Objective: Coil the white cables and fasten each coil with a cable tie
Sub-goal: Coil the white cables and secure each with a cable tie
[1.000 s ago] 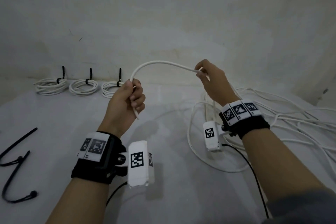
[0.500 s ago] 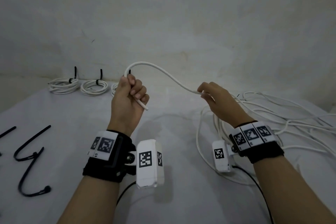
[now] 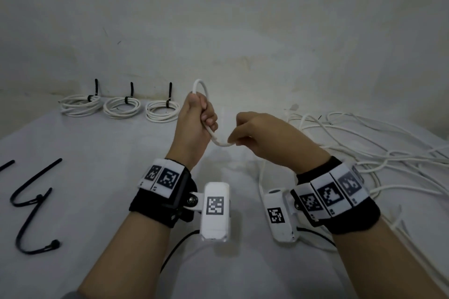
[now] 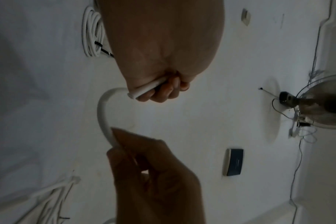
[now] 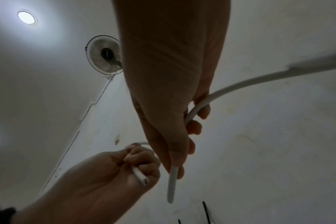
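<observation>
The left hand was clenched round the white cable near its cut end, which poked down and toward the camera from the fist; a small loop arched above the knuckles. The right hand pinched the same cable just beside it, above the table. Three tied coils lay at the wall, loose cable at right, black cable ties at left. The wristbands bore square coded markers, no legible writing
</observation>
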`<state>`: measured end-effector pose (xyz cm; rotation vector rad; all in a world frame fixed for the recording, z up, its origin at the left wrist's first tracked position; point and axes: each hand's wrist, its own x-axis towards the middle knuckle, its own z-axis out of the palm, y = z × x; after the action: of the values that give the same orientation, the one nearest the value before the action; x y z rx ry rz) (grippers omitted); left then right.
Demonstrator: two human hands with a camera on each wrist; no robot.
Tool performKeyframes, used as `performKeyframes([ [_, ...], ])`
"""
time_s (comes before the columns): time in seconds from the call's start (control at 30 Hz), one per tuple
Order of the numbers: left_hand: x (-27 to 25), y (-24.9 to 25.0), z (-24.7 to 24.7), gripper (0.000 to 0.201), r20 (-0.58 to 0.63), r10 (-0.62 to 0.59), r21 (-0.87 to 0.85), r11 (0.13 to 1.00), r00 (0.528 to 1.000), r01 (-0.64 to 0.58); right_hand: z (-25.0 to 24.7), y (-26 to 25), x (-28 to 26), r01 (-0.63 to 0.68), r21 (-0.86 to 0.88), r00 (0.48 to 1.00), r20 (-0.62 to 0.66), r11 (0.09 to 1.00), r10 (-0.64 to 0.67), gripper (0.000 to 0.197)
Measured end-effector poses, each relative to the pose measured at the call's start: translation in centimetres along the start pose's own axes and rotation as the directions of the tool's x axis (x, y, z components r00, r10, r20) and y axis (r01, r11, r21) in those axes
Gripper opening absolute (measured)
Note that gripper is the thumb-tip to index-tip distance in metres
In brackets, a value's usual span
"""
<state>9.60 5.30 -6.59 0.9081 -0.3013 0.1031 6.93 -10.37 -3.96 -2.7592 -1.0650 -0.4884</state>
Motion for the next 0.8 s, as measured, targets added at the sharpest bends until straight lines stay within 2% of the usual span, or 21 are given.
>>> performKeyframes([
  [0.2, 0.6, -1.2, 1.2, 0.039, 0.044, -0.058, 0.163, 0.985, 0.997, 0.05, -1.3, 0.0, 0.0, -0.053, 0.06, 0.999, -0.002, 0.997, 0.053, 0.015],
  [0.27, 0.5, -1.1, 1.4, 0.04, 0.075, -0.101, 0.281, 0.957, 0.992, 0.076, -2.0, 0.3, -0.2, -0.095, 0.078, 0.994, -0.046, 0.992, 0.099, 0.007],
  [0.33, 0.4, -0.9, 1.4, 0.04, 0.114, -0.144, 0.389, 0.917, 0.983, 0.089, -2.7, 0.8, -0.5, -0.118, 0.122, 0.986, -0.103, 0.986, 0.13, 0.014],
  [0.5, 0.3, -0.3, 1.3, 0.043, 0.173, -0.212, 0.497, 0.862, 0.962, 0.1, -3.2, 1.8, -1.2, -0.131, 0.28, 0.96, -0.205, 0.951, 0.193, 0.014],
  [0.63, 0.1, -0.2, 1.4, 0.044, 0.261, -0.255, 0.48, 0.871, 0.931, 0.104, -2.4, 3.2, -1.0, -0.111, 0.323, 0.885, -0.398, 0.94, 0.242, 0.017],
  [0.73, 0.1, -0.1, 1.6, 0.047, 0.354, -0.346, 0.35, 0.911, 0.869, 0.22, -1.6, 4.5, -0.9, -0.151, 0.425, 0.798, -0.48, 0.892, 0.364, 0.021],
  [0.8, 0.1, 0.0, 1.6, 0.049, 0.393, -0.394, 0.255, 0.915, 0.831, 0.313, -1.0, 4.8, -0.8, -0.175, 0.481, 0.764, -0.484, 0.859, 0.426, 0.022],
])
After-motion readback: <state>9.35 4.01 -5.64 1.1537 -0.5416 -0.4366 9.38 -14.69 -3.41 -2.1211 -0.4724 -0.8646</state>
